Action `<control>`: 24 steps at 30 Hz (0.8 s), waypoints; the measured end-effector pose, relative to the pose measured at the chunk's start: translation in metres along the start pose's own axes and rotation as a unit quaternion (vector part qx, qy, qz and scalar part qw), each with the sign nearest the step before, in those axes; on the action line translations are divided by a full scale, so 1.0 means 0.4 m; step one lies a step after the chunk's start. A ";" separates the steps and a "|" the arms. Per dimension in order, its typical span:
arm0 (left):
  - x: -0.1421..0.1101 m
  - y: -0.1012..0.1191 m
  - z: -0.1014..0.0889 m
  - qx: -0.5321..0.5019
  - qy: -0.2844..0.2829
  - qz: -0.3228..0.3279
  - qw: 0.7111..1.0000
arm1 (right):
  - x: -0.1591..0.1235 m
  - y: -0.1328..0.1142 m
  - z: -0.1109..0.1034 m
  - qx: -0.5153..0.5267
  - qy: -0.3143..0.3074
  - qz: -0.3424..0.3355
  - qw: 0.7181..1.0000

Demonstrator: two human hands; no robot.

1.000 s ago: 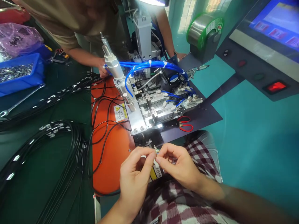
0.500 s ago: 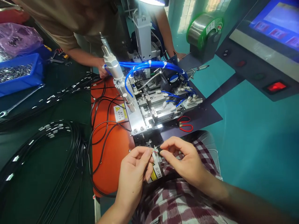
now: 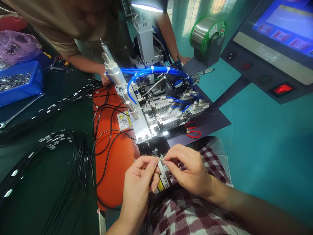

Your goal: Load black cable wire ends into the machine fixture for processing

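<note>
Thin coloured wires (image 3: 160, 159), green and whitish among them, span the small gap between my two hands, in front of the machine. My left hand (image 3: 140, 181) pinches them between thumb and forefinger, its other fingers curled below. From the other side my right hand (image 3: 189, 168) closes thumb and forefinger on the wire ends. Whatever lies inside the fingertips is hidden. Just beyond the hands stands a metal bench machine (image 3: 161, 114) with clamps and blue air tubes (image 3: 156, 70).
Red-handled scissors (image 3: 194, 130) lie right of the machine. Black cables (image 3: 75, 156) coil at left, near a blue bin (image 3: 22, 85) of metal parts and a wrench (image 3: 22, 109). A solder spool (image 3: 205, 34) and control panel (image 3: 259, 65) stand right. Another person's hand (image 3: 105, 76) holds cables opposite.
My right hand has moved left, and its thumb and forefinger have closed onto the wire ends. My left hand keeps its pinch. The view has shifted slightly.
</note>
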State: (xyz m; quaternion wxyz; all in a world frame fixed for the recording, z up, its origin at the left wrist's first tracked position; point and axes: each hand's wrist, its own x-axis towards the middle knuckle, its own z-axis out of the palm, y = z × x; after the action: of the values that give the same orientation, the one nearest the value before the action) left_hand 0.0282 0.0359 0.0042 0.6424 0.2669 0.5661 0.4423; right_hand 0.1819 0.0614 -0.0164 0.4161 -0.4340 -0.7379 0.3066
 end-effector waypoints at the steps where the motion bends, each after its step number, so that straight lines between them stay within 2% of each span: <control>1: 0.000 0.000 0.000 0.004 0.001 -0.001 1.000 | 0.000 0.000 -0.001 -0.013 -0.006 -0.012 1.000; 7: 0.007 -0.007 -0.003 0.039 0.005 0.008 0.999 | 0.004 -0.002 -0.003 -0.120 -0.034 -0.076 0.989; 11: 0.009 -0.007 -0.003 0.073 0.009 0.023 0.997 | 0.019 -0.006 -0.020 -0.235 -0.067 -0.126 0.961; 14: 0.006 -0.002 0.001 0.107 0.006 0.028 0.994 | 0.042 -0.019 -0.049 -0.282 -0.134 -0.170 0.935; 17: 0.003 0.005 0.006 0.146 -0.004 0.043 0.988 | 0.077 -0.040 -0.081 -0.295 -0.229 -0.192 0.907; 20: 0.001 0.010 0.006 0.192 -0.007 0.059 0.980 | 0.118 -0.055 -0.105 -0.294 -0.312 -0.159 0.889; 24: 0.002 0.011 0.004 0.212 -0.033 0.042 0.976 | 0.162 -0.058 -0.118 -0.215 -0.401 -0.046 0.889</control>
State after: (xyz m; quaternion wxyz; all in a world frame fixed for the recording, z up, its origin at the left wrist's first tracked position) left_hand 0.0284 0.0390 0.0078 0.5704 0.4349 0.6138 0.3298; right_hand 0.1967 0.1137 0.0471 -0.0048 -0.3184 -0.9091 0.2686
